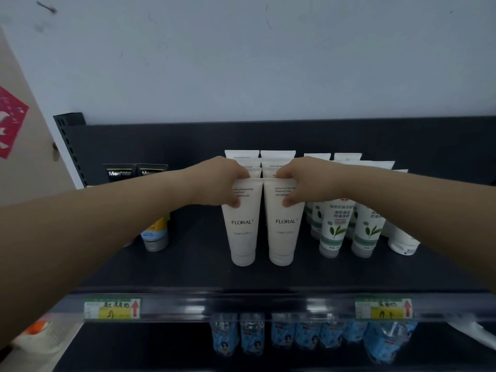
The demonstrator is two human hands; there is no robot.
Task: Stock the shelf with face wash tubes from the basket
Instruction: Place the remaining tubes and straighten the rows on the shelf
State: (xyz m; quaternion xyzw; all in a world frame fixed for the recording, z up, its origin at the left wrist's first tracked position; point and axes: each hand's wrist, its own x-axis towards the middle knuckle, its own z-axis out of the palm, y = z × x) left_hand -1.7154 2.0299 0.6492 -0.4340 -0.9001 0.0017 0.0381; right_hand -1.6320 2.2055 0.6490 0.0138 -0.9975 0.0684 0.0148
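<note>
Two cream FLORAL face wash tubes stand cap-down side by side on the dark shelf [188, 272]. My left hand [222, 181] grips the top of the left FLORAL tube [243, 229]. My right hand [302, 181] grips the top of the right FLORAL tube [284, 229]. Behind them, two rows of the same cream tubes [277, 155] run back toward the shelf's rear panel, partly hidden by my hands. The basket is out of view.
Green-and-white tubes [334, 229] stand to the right, a white tube [402, 242] beyond them. Black Men tubes [119, 173] and a yellow-blue tube [155, 234] stand at the left. Price labels [111, 308] sit on the shelf's front rail; blue-labelled bottles [252, 334] fill the shelf below.
</note>
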